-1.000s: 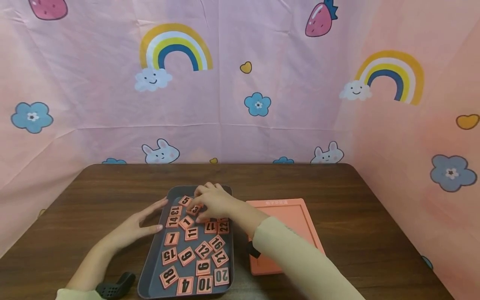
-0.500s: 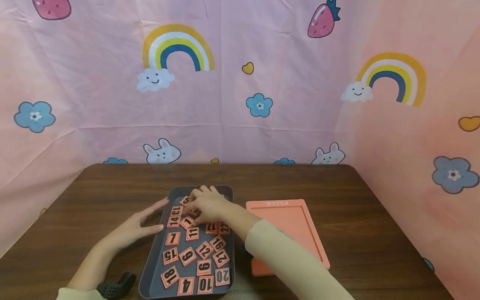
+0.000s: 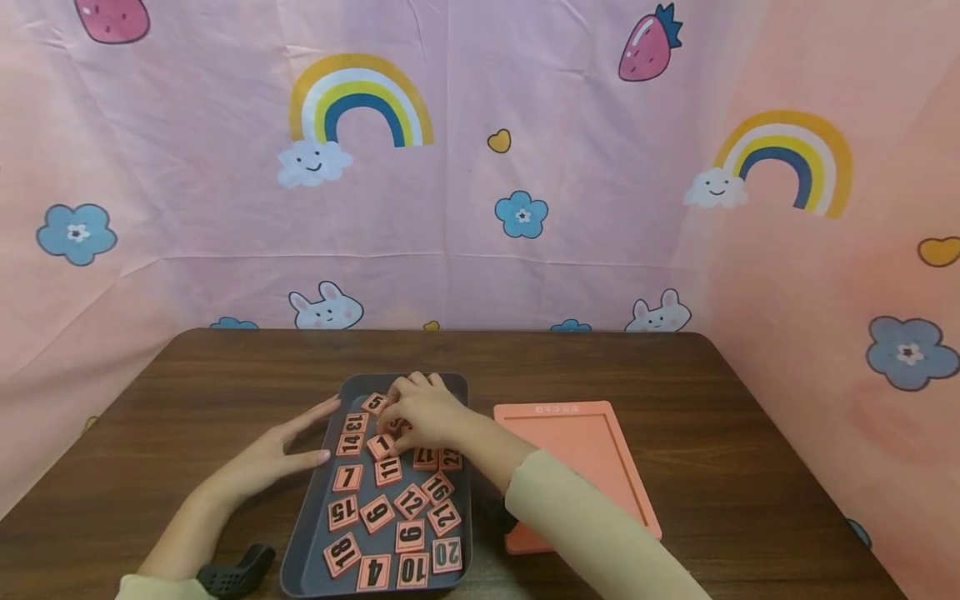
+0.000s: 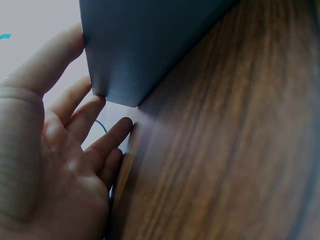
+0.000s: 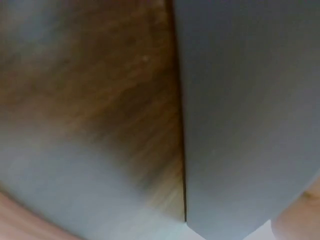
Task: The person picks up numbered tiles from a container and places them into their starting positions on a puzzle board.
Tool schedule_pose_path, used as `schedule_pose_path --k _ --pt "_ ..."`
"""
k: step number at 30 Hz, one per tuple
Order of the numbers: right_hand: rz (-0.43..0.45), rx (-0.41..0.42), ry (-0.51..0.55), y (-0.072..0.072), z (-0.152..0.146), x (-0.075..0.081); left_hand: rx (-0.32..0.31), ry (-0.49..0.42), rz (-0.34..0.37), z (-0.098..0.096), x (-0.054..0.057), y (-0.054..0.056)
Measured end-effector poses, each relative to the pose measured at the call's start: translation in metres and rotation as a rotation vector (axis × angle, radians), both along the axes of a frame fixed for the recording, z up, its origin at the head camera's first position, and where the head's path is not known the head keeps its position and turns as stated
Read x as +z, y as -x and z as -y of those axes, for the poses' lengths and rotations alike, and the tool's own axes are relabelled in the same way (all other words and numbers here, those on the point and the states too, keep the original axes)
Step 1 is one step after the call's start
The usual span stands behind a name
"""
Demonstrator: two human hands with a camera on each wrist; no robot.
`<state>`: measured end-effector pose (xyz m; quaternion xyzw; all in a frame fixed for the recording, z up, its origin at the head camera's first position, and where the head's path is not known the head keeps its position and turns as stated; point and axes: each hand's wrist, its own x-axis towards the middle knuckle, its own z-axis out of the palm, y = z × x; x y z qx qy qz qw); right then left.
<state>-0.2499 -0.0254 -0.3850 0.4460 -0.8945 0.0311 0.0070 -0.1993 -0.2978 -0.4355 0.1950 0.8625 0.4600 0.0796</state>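
Observation:
A dark grey tray (image 3: 303, 537) holds several pink square tiles with black numbers, lying face up. My right hand (image 3: 427, 414) reaches over the tray's far part, thumb and index finger pinching the edges of the number 1 tile (image 3: 381, 445). Tiles under the palm are partly hidden. At the tray's left side, my left hand (image 3: 258, 457) has its fingers and thumb extended, tips resting against the wall. The left wrist view shows those fingertips along the tray's outer side (image 4: 135, 45). In the right wrist view, the tray wall (image 5: 240, 115) hides most of the right hand.
A flat pink frame board (image 3: 577, 442) with a raised rim lies right of the tray, partly under my right forearm. Both stand on a dark wooden table (image 3: 720, 467). A patterned cloth (image 3: 465, 183) hangs behind and at the sides.
My right fingers have shifted onto the number 1 tile, which has turned and moved slightly right. The left hand stays at the tray's side.

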Motion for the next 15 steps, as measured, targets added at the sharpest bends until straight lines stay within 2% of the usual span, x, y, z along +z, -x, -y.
schedule_pose_path --k 6,15 --pt "-0.017 -0.005 0.081 -0.006 -0.014 0.005 0.010 0.009 0.015 -0.001 0.001 -0.002" --pt "-0.057 -0.052 0.181 -0.014 -0.043 0.018 0.010 0.012 -0.007 -0.003 0.004 -0.001"
